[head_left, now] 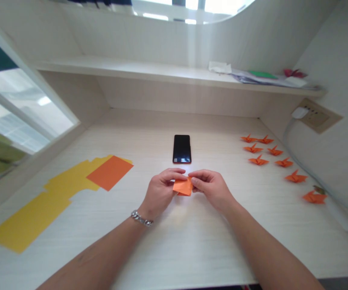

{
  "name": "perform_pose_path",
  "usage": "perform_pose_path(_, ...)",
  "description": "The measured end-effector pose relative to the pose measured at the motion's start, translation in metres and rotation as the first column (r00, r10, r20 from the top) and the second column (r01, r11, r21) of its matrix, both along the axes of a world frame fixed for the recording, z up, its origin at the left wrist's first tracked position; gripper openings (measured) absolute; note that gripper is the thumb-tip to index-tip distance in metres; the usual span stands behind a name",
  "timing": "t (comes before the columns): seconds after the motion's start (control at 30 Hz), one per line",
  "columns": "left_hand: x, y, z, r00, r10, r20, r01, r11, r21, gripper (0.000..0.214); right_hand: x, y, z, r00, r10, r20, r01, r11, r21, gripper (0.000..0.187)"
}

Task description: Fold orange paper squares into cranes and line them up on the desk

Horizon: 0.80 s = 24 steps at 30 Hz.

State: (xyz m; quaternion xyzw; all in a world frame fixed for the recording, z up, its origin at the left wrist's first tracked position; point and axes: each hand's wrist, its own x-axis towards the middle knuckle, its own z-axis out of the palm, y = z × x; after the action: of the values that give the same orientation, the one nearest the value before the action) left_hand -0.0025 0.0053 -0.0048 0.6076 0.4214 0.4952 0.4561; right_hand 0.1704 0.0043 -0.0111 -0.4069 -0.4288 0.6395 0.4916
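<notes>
A small folded piece of orange origami paper (182,187) is held between my two hands, a little above the desk. My left hand (163,187) grips its left side, fingers along the top edge and the thumb hidden behind the paper. On the other side, my right hand (212,186) pinches the upper right corner between thumb and index finger. The lower edge of the paper stands slightly apart, showing layers. Just beyond my fingers lies a black phone (182,149), flat with its screen up.
Yellow paper sheets (31,219) spread at the left, with an orange sheet (110,173) on top. Several folded orange paper cranes (258,160) stand at the right. Beside them a white cable (312,177) runs to a wall socket (317,115). A shelf (149,72) crosses the back.
</notes>
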Motion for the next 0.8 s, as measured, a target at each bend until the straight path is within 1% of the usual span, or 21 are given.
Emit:
perform_pose_path(0.07,0.0,-0.001,0.0,0.999,0.027,-0.023,-0.026,0.999,0.026,0.011,0.001,0.0,0.0,0.999,0.042,-0.028,-0.043,0.999,-0.03,0.028)
perform_pose_path(0.17,0.002,-0.001,0.0,0.999,0.037,0.011,-0.038,0.999,0.036,0.01,0.0,-0.001,0.0,0.996,0.053,-0.066,-0.057,0.996,-0.069,0.027)
perform_pose_path(0.27,0.004,-0.002,-0.001,0.997,0.055,0.045,-0.057,0.997,0.046,0.012,-0.004,-0.001,0.0,0.997,0.023,-0.074,-0.029,0.996,-0.081,0.026)
perform_pose_path(0.43,0.007,-0.005,-0.002,0.993,0.115,0.04,-0.118,0.99,0.082,0.023,-0.01,-0.002,0.002,0.997,-0.032,-0.067,0.028,0.998,-0.059,0.024)
perform_pose_path(0.53,0.007,-0.005,-0.001,0.99,0.132,0.046,-0.136,0.986,0.093,0.024,-0.01,-0.003,0.003,0.997,-0.054,-0.056,0.051,0.997,-0.052,0.023)
perform_pose_path(0.6,0.006,-0.004,0.0,0.994,0.102,0.037,-0.104,0.992,0.072,0.02,-0.009,-0.004,0.003,0.998,-0.056,-0.037,0.054,0.997,-0.05,0.023)
perform_pose_path(0.7,0.005,-0.002,0.002,1.0,0.02,-0.019,-0.02,0.999,0.03,0.016,-0.007,-0.003,0.002,0.999,-0.031,0.012,0.031,0.998,-0.054,0.024)
perform_pose_path(0.73,0.004,-0.002,0.002,0.999,0.007,-0.04,-0.006,1.0,0.027,0.015,-0.006,-0.003,0.001,1.0,-0.018,0.024,0.02,0.998,-0.057,0.024)
perform_pose_path(0.8,0.003,-0.002,0.002,0.998,0.019,-0.066,-0.016,0.999,0.037,0.014,-0.005,-0.003,0.0,1.0,0.001,0.028,0.001,0.998,-0.063,0.026)
